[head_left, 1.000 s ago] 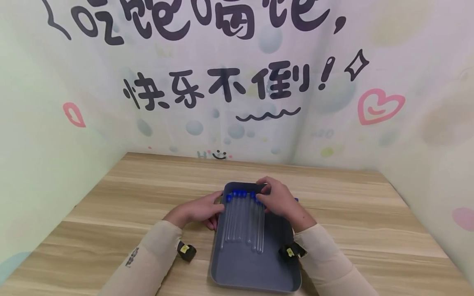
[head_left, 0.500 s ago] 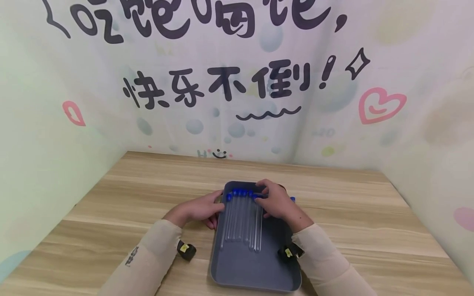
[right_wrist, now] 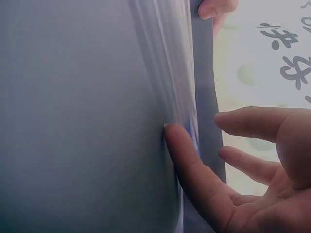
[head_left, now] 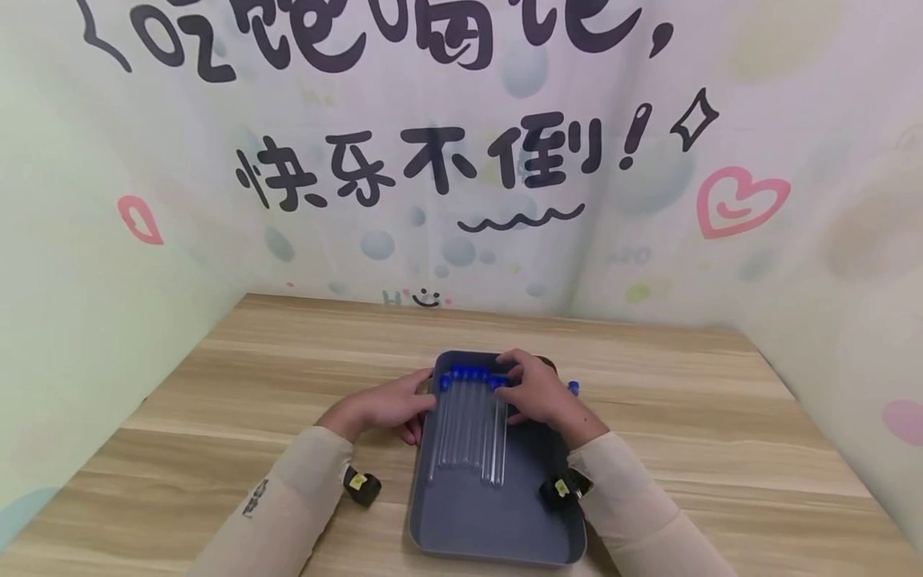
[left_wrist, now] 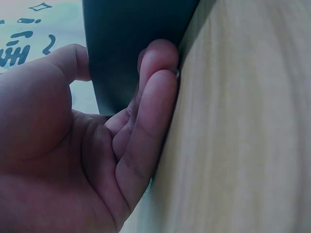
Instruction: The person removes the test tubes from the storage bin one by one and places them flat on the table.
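Observation:
A grey tray (head_left: 497, 521) lies on the wooden table (head_left: 216, 401) and holds several clear test tubes with blue caps (head_left: 469, 429), side by side. My left hand (head_left: 392, 407) grips the tray's left rim; in the left wrist view its fingers (left_wrist: 155, 97) curl under the tray (left_wrist: 126, 34) with the thumb on top. My right hand (head_left: 539, 390) rests on the capped ends of the rightmost tubes. In the right wrist view a straight finger (right_wrist: 189, 170) presses against a blue cap (right_wrist: 193, 137) beside the tubes (right_wrist: 165, 73).
One more blue-capped tube (head_left: 574, 387) lies on the table just right of the tray, mostly hidden by my right hand. Patterned walls close in the table at the back and both sides. Bare wood lies left, right and behind the tray.
My right hand has slid a little to the left, nudging the rightmost tubes closer to the others. The left hand has kept its grip on the rim.

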{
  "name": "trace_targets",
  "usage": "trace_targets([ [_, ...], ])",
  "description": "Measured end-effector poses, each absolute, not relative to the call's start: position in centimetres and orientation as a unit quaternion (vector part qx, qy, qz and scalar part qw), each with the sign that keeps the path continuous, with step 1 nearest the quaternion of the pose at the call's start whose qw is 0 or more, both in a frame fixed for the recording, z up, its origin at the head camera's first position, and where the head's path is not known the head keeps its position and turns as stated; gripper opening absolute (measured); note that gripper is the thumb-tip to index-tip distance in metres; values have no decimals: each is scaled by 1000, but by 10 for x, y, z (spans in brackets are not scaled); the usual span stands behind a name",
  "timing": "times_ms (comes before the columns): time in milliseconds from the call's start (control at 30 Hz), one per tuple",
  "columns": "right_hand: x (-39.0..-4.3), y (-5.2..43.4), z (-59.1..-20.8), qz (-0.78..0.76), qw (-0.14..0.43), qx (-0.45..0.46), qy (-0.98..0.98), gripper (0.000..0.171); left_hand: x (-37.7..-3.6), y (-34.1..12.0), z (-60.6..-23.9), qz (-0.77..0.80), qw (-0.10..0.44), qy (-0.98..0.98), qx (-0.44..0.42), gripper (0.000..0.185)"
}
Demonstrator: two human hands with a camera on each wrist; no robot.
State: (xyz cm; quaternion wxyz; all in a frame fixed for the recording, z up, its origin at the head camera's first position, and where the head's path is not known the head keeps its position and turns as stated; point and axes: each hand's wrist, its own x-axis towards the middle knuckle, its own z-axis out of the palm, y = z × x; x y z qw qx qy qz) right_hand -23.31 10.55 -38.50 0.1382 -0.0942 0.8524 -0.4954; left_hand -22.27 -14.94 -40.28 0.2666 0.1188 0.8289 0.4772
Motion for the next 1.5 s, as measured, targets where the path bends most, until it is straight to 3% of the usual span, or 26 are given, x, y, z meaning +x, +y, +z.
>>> trace_targets([
  [633, -237, 109, -391, -520, 155, -84, 836, 66, -221, -149, -402, 479, 267, 828, 116, 73],
  [1500, -237, 109, -386, -550, 162, -100, 814, 64, -222, -150, -404, 477, 264, 830, 116, 71],
])
